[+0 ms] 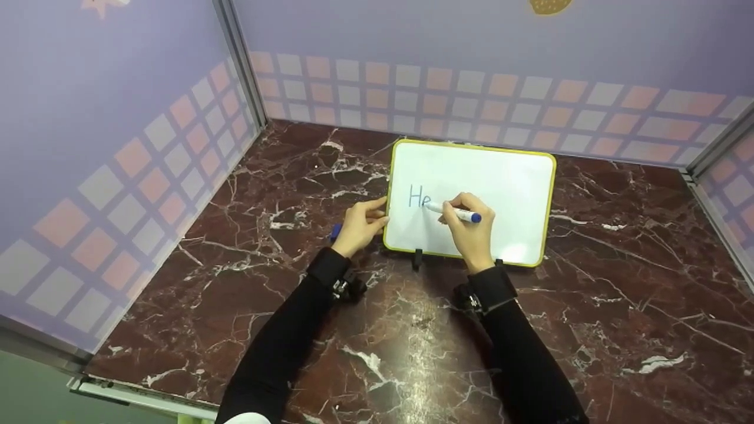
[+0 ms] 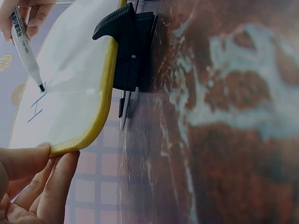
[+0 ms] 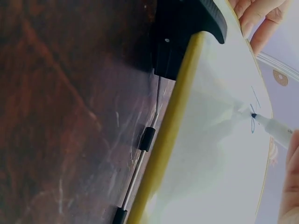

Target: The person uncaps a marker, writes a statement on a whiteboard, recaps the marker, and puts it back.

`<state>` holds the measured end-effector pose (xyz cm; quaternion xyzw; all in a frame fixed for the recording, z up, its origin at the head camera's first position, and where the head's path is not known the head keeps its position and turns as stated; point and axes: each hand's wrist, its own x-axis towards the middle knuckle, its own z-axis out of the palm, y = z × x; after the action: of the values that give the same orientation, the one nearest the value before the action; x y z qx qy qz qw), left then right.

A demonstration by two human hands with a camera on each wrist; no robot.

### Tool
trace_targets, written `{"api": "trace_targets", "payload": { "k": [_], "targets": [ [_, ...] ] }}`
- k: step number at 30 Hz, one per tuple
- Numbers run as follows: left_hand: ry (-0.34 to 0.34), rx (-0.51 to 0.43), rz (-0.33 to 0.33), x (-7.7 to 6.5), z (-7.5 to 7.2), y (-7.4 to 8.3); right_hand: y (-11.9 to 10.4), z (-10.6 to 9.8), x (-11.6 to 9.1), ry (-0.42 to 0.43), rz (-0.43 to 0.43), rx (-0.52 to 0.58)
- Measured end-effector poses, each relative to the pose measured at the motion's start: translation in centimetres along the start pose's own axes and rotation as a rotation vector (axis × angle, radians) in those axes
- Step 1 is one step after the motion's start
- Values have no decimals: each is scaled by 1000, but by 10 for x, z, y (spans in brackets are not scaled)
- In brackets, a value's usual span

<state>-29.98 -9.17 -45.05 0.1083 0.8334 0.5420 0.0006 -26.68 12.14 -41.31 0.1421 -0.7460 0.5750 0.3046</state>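
Note:
A whiteboard (image 1: 512,200) with a yellow rim leans upright on a black stand (image 2: 133,51). My left hand (image 1: 360,227) pinches its left edge, thumb on the front and fingers behind, as the left wrist view shows. In my right hand (image 1: 473,229) is a white marker (image 1: 462,214) with a blue end, gripped between thumb and fingers. Its dark tip (image 3: 253,115) meets the board at the blue letters "He" (image 1: 419,196). Black bands with small cameras circle both wrists.
A small blue object (image 1: 336,231) lies on the table, partly hidden behind my left hand. The dark red marbled table (image 1: 235,318) is bordered by purple panels (image 1: 377,35) with pink and white squares at the back and sides.

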Motion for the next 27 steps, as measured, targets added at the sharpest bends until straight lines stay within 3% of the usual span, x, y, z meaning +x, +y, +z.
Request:
{"api": "trace_targets", "payload": {
  "k": [9,16,27],
  "targets": [
    [5,-1,3,0,0,0,-4,-6,3,39,-5,-10],
    [13,-6,-11,1,1,1,23,-7,7,117,-24,11],
    [13,-13,5,0,1,0,37,-7,9,115,-66,24]
  ]
}}
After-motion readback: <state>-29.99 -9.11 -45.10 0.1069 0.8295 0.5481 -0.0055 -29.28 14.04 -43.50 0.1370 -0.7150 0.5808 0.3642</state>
